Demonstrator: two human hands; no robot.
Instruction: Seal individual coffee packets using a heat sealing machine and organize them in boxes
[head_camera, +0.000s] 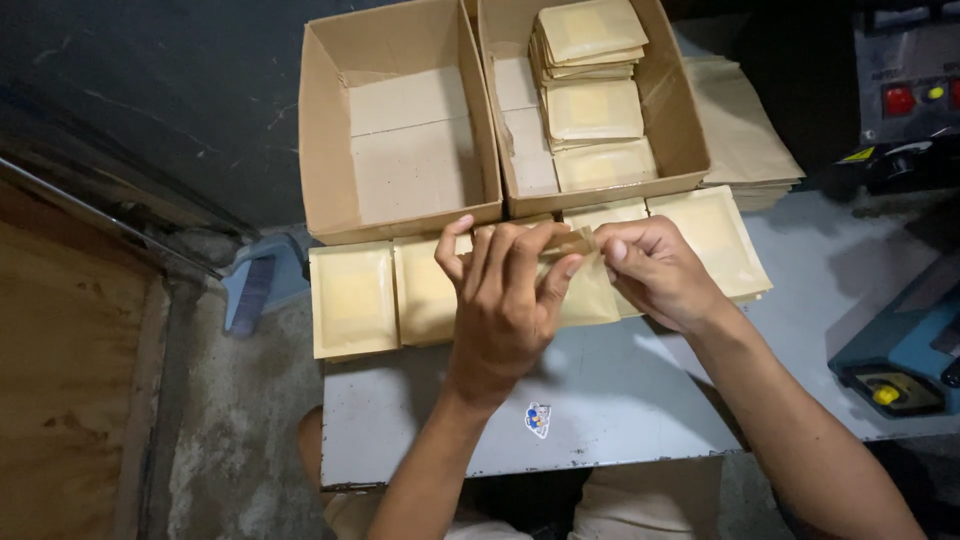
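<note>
My left hand (505, 300) and my right hand (655, 270) both grip one yellowish flat packet (590, 290) above the grey table (620, 400), pinching its top edge between fingers and thumbs. Under my hands a row of similar sealed packets (352, 298) lies along the table's far side. Behind them stand two cardboard boxes: the left box (400, 120) holds nothing but its flaps, while the right box (590, 100) holds stacked packets.
A pile of flat brown bags (745, 135) lies right of the boxes. A blue machine (900, 350) with a yellow knob sits at the right edge, and a device with a red button (905, 90) at the top right. Concrete floor and wooden panel are on the left.
</note>
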